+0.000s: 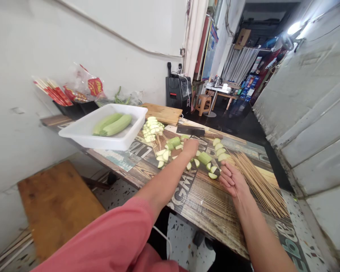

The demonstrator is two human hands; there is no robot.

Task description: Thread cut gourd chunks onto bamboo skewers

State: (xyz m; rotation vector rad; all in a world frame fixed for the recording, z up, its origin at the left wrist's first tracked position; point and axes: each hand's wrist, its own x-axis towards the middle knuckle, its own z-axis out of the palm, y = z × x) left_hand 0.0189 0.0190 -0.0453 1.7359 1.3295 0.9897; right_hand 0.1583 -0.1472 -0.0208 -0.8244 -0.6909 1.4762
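My right hand (231, 177) is closed around a thin wooden skewer, held upright at a slant. Several pale green zucchini slices (219, 145) are threaded on its upper part, above the fingers. Farther left, my left hand (190, 147) reaches in among cut zucchini on the table, its fingers curled down; whatever they grip is hidden. Around it lie loose half-round slices (212, 175) and thicker zucchini chunks (204, 158). Beyond that hand rests a cleaver (190, 130) with a wooden handle. A pile of filled skewers (152, 129) lies to the left.
Bare bamboo skewers (259, 183) lie bundled right of my right hand. A white plastic tub (107, 144) holding whole zucchini (117, 125) stands at the table's left. Behind are a wooden cutting board (163, 113), packaged chopsticks (54, 92) and a black speaker (178, 92). The wooden table (212, 207) has printed lettering.
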